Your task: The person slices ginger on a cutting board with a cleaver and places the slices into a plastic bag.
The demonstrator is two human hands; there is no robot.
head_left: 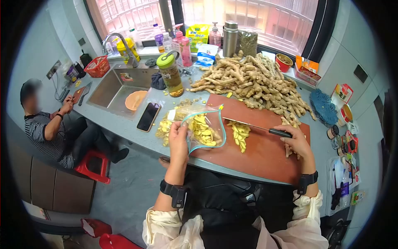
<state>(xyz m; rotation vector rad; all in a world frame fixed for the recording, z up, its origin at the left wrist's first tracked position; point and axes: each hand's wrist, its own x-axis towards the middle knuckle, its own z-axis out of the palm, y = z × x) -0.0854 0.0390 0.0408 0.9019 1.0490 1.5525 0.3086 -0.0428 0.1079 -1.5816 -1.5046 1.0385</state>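
Note:
My left hand (178, 140) grips the near edge of a clear zip bag (222, 132) with a blue-edged mouth, which stands open toward the cutting board. Yellow ginger slices (202, 129) lie inside it. In my right hand (297, 143) is the black handle of a kitchen knife (248, 124), its blade pointing left. Just under the blade, a small heap of sliced ginger (239, 136) rests on the brown cutting board (265, 157). A few ginger pieces (290, 121) lie beside my right hand, partly hidden by it.
A big pile of ginger roots (253, 79) covers the back of the counter. Left of the bag are a phone (148, 117), a green-lidded jar (169, 76) and the sink (108, 96). Another person (45, 128) sits at far left. Small jars (333, 132) line the right side.

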